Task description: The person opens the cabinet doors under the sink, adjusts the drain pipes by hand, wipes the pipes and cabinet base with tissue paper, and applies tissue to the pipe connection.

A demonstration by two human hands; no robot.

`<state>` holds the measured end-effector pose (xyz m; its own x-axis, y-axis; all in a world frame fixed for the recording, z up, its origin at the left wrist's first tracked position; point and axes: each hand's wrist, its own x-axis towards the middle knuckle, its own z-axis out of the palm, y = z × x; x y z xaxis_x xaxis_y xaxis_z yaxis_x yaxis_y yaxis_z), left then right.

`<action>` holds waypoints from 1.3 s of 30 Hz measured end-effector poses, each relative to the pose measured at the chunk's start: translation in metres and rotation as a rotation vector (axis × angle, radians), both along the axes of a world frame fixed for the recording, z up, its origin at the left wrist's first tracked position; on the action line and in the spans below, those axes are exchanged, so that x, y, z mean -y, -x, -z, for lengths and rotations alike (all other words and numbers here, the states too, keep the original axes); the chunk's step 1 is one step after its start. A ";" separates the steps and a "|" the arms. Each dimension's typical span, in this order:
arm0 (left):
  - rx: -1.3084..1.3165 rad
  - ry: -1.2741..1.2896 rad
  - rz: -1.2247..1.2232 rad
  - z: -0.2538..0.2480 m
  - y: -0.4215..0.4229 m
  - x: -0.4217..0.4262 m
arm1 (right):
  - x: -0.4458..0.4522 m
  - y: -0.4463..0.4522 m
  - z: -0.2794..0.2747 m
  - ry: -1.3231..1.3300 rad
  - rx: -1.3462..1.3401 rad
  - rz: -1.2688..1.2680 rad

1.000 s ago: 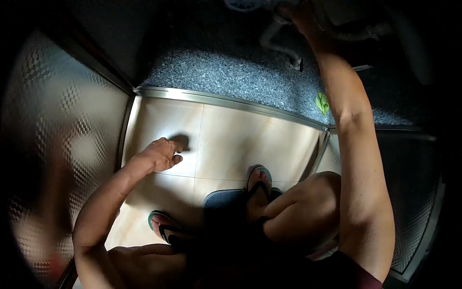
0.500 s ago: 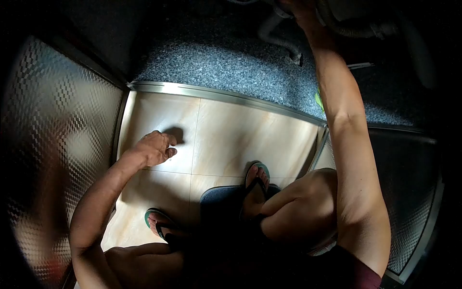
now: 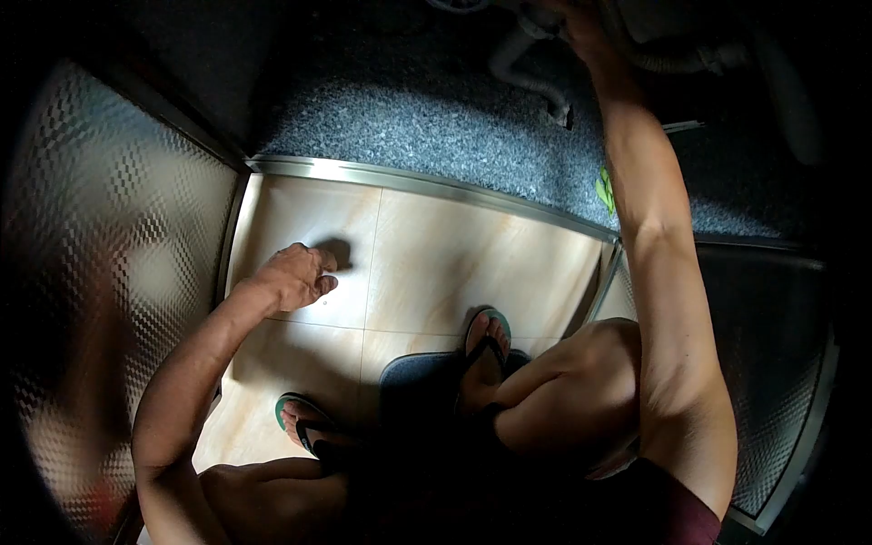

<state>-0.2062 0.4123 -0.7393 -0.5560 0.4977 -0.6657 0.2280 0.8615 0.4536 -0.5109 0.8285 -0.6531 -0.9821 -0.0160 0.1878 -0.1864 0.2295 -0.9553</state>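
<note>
My left hand (image 3: 300,277) hovers above the pale floor tiles on the left, casting a shadow. Its fingers are loosely bent, with a gap between thumb and forefinger and nothing visible in it. Stretched up to the top edge, my right hand (image 3: 570,16) is beside the upper end of a grey corrugated drain pipe (image 3: 516,65). Darkness and the frame edge hide most of its fingers, so I cannot tell whether they grip the pipe. The pipe's lower end meets a hole in the speckled stone cabinet floor (image 3: 409,127).
Textured door panels stand open at left (image 3: 136,218) and right (image 3: 772,400). A metal sill (image 3: 400,183) edges the cabinet floor. Something green and leaf-like (image 3: 606,191) lies beside my right forearm. Another ribbed hose (image 3: 677,60) runs at upper right. My sandalled feet rest below, one on a dark mat (image 3: 413,377).
The view has shifted slightly, and more of the green item shows beside my right forearm. A round rim shows more at the top edge. My left hand keeps nearly the same pose.
</note>
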 end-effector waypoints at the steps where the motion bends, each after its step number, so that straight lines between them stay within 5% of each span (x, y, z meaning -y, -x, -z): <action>1: 0.014 -0.005 -0.011 -0.002 0.000 0.000 | 0.003 -0.005 -0.005 0.048 0.087 0.063; 7: 0.001 -0.018 0.032 0.017 -0.004 0.006 | 0.016 0.000 -0.013 -0.168 -0.029 0.135; 26: -0.073 -0.013 0.080 0.009 -0.002 0.006 | 0.012 0.010 0.008 -0.191 -0.267 0.126; 29: -0.082 -0.015 0.080 0.014 -0.001 0.006 | 0.000 0.024 0.020 -0.479 -0.616 0.128; 31: -0.101 -0.030 0.084 0.012 -0.002 0.008 | 0.016 0.006 0.006 -0.528 -0.333 0.233; 35: -0.106 -0.049 0.090 0.012 -0.001 0.009 | 0.031 -0.011 -0.006 -0.675 -0.487 0.327; 38: -0.157 -0.068 0.142 0.017 0.000 0.010 | 0.036 -0.014 -0.007 -0.962 -0.683 0.412; 39: -0.157 -0.073 0.135 0.016 0.000 0.010 | 0.030 -0.011 -0.005 -1.369 -0.712 0.397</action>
<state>-0.2063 0.4027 -0.7551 -0.5747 0.6187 -0.5357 0.4118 0.7843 0.4640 -0.4995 0.7985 -0.6478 -0.6870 -0.3266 0.6492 -0.2070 0.9443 0.2560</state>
